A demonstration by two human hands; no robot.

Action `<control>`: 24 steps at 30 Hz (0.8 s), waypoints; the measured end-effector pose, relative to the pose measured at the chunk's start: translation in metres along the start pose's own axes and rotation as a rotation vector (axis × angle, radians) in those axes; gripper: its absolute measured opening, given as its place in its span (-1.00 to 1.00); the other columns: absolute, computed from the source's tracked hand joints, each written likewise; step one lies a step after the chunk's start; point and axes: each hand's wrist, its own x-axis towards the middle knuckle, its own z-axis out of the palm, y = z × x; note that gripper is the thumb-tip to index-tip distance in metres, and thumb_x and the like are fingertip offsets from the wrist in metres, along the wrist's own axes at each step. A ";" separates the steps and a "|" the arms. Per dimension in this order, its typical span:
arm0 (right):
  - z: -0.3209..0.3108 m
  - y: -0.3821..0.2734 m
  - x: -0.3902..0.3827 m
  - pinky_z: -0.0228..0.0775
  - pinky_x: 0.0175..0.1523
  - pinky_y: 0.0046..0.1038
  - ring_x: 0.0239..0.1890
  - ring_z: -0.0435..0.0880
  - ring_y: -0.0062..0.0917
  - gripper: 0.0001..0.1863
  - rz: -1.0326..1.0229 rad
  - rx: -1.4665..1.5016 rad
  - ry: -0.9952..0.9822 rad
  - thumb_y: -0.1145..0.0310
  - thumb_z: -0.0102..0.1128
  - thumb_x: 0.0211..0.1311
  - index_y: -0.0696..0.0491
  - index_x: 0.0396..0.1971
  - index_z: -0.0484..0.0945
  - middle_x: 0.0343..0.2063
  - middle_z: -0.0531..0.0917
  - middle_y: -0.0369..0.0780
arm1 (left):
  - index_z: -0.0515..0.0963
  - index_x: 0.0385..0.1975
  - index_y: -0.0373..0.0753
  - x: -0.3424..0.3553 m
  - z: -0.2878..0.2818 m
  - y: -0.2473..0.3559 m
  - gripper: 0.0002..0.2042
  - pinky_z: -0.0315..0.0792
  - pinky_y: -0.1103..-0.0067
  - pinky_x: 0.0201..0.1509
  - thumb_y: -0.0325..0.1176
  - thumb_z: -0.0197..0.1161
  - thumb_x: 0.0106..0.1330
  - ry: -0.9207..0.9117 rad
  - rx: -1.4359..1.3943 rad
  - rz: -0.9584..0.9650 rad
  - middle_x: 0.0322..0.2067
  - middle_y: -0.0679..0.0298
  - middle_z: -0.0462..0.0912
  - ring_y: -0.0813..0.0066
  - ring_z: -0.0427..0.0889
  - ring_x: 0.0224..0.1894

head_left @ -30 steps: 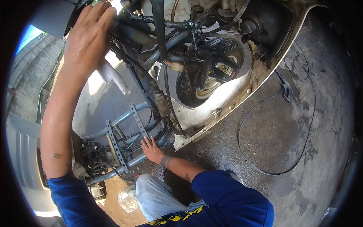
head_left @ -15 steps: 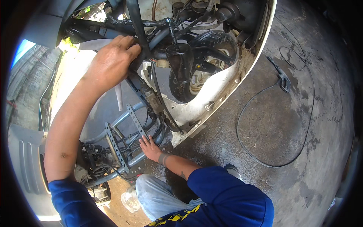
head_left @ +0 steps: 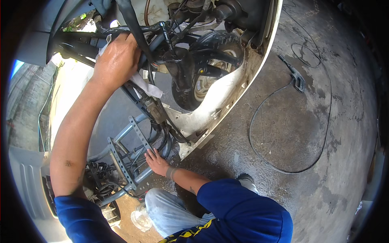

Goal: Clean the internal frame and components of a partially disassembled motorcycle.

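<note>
A partly stripped motor scooter, its tubes and cables bare, fills the upper left. My left hand (head_left: 115,60) is closed round a pale cloth (head_left: 148,86), pressed against the dark parts by the front tube. One end of the cloth hangs out on the right of the hand, and a bit shows above the knuckles. My fingertips there are hidden. Lower down, my right hand (head_left: 157,162) rests with fingers spread on the grey tubular frame (head_left: 139,137), beside a perforated metal strip (head_left: 139,133). Nothing shows in it.
A white body panel (head_left: 221,103) curves along the right of the front wheel (head_left: 200,87). On the wet concrete floor lie a spray gun (head_left: 298,79) and its looping black hose (head_left: 259,156). A clear plastic container (head_left: 140,218) stands near my knee.
My left hand has turned and shifted along the tube with the cloth, whose loose end now sticks out on the right instead of the left. My right hand stays on the frame.
</note>
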 end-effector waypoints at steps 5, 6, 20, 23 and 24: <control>0.003 -0.003 0.004 -0.17 0.47 0.25 0.47 0.06 0.06 -0.48 -0.015 0.062 0.004 0.20 -0.17 0.43 0.12 0.27 0.43 0.41 0.26 -0.06 | 0.56 -0.48 -0.41 0.011 0.023 0.019 -0.85 0.48 0.18 -0.05 -0.42 0.23 0.18 0.287 -0.136 -0.114 -0.41 -0.12 0.61 -0.11 0.61 -0.23; 0.004 -0.001 0.008 -0.17 0.47 0.24 0.47 0.07 0.05 -0.48 -0.009 0.058 0.016 0.21 -0.17 0.42 0.12 0.26 0.44 0.41 0.27 -0.06 | 0.57 -0.44 -0.40 0.008 0.018 0.016 -0.87 0.48 0.18 -0.05 -0.44 0.23 0.17 0.302 -0.176 -0.084 -0.41 -0.11 0.61 -0.11 0.61 -0.23; -0.004 -0.002 0.001 -0.12 0.46 0.23 0.46 0.10 0.02 -0.49 -0.052 0.023 -0.024 0.23 -0.14 0.44 0.09 0.30 0.41 0.41 0.27 -0.09 | 0.64 -0.12 -0.16 -0.013 -0.015 -0.006 -0.77 0.62 0.42 -0.02 -0.43 0.12 0.27 -0.123 0.216 0.284 -0.14 0.30 0.60 0.33 0.61 0.00; -0.003 0.003 0.003 -0.09 0.44 0.25 0.45 0.10 0.07 -0.50 -0.066 0.058 0.044 0.27 -0.11 0.40 0.14 0.26 0.43 0.39 0.28 -0.03 | 0.69 -0.29 -0.10 -0.017 -0.047 -0.019 -0.81 0.49 0.49 0.09 -0.39 0.13 0.23 -0.222 0.350 0.456 -0.17 0.39 0.60 0.42 0.56 -0.05; -0.002 -0.003 0.003 -0.09 0.44 0.25 0.45 0.10 0.07 -0.50 -0.040 0.065 0.038 0.27 -0.11 0.40 0.14 0.26 0.43 0.39 0.28 -0.03 | 0.70 -0.34 -0.11 -0.017 -0.065 -0.023 -0.82 0.42 0.49 0.12 -0.37 0.13 0.22 -0.285 0.402 0.450 -0.19 0.38 0.60 0.42 0.55 -0.05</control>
